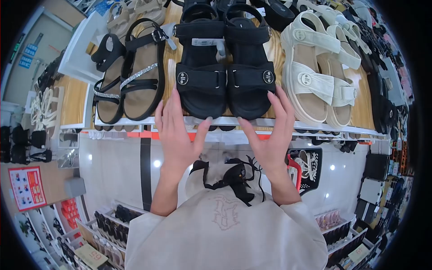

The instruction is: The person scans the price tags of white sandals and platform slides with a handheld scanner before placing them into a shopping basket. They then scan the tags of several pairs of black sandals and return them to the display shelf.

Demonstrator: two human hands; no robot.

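Note:
A pair of black sandals with wide straps and round badges stands side by side on the wooden shelf, toes toward me. My left hand (176, 128) is at the toe of the left black sandal (201, 96), thumb at its front and fingers along its outer side. Around the toe of the right black sandal (250, 99), my right hand (270, 128) is placed the same way. Both hands have their fingers spread, touching or nearly touching the soles. A pale label lies across the left sandal's upper strap.
Black sandals with a glittering strap (143, 81) stand to the left, white sandals (310, 85) to the right. The shelf's front edge (135, 122) runs below the shoes. A black basket (310, 168) with a red handle and light shoes inside is low on the right.

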